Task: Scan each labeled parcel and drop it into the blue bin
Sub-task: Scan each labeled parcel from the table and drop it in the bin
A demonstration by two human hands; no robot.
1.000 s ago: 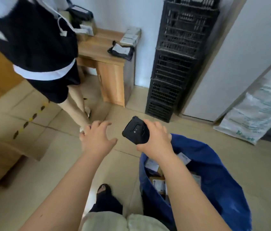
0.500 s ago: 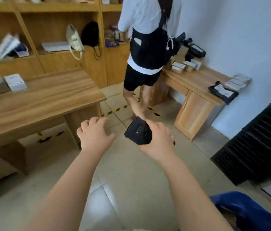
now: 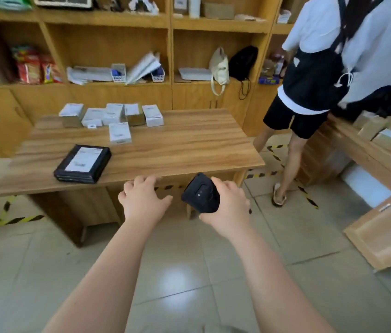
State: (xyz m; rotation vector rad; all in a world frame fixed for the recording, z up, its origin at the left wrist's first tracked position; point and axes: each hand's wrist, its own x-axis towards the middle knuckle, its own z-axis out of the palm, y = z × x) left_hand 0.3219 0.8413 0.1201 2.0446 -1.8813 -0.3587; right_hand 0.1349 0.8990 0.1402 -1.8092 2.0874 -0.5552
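Observation:
My right hand [image 3: 229, 205] grips a black handheld scanner [image 3: 201, 196] in front of the wooden table [image 3: 189, 145]. My left hand [image 3: 142, 199] hangs beside it with loose fingers and holds nothing, just short of the table's front edge. A black flat parcel with a white label [image 3: 83, 163] lies near the table's front left. Several small labelled boxes [image 3: 112, 115] cluster at the table's back, and one white box [image 3: 119, 132] lies apart in front of them. The blue bin is out of view.
A person in a white shirt and black shorts [image 3: 309, 92] stands at the right by a second desk [image 3: 367, 150] with more boxes. Wooden shelves [image 3: 170, 22] line the back wall. Yellow-black tape [image 3: 7, 219] marks the tiled floor.
My view has swung left from the blue bin to the parcel table. Both hands kept their pose, the right one still holding the scanner.

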